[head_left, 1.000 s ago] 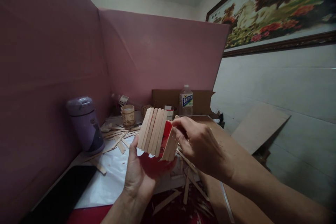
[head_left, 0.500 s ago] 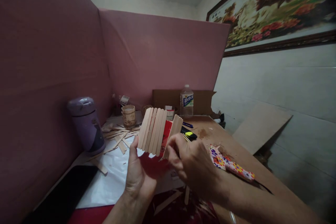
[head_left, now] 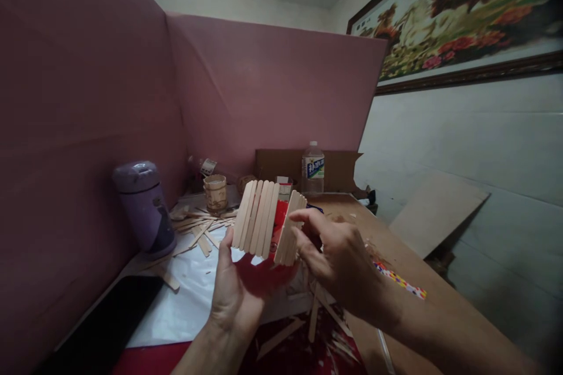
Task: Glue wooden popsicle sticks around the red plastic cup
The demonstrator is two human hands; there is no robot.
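Observation:
In my left hand (head_left: 233, 293) is a red rounded object (head_left: 264, 281) with pale wooden craft sticks (head_left: 257, 217) laid side by side over it; the thumb presses at its left edge. A gap between the stick groups shows the red surface underneath. My right hand (head_left: 334, 258) is at the narrower right group of craft sticks (head_left: 289, 234). Its index finger and thumb are apart, with their tips at or against these sticks, and its other fingers are curled. What kind of thing the red object is I cannot tell.
Loose craft sticks (head_left: 197, 228) lie in a pile at the back left, beside a purple flask (head_left: 145, 208) and a small wooden cup (head_left: 215, 193). A clear bottle (head_left: 312, 170) stands behind. Sticks and splinters lie in front; a flower-patterned item (head_left: 402, 282) is at right.
My right hand has moved up slightly, and its fingers have gone from curled together to parted at the right stick group. My left hand and the red object have hardly moved.

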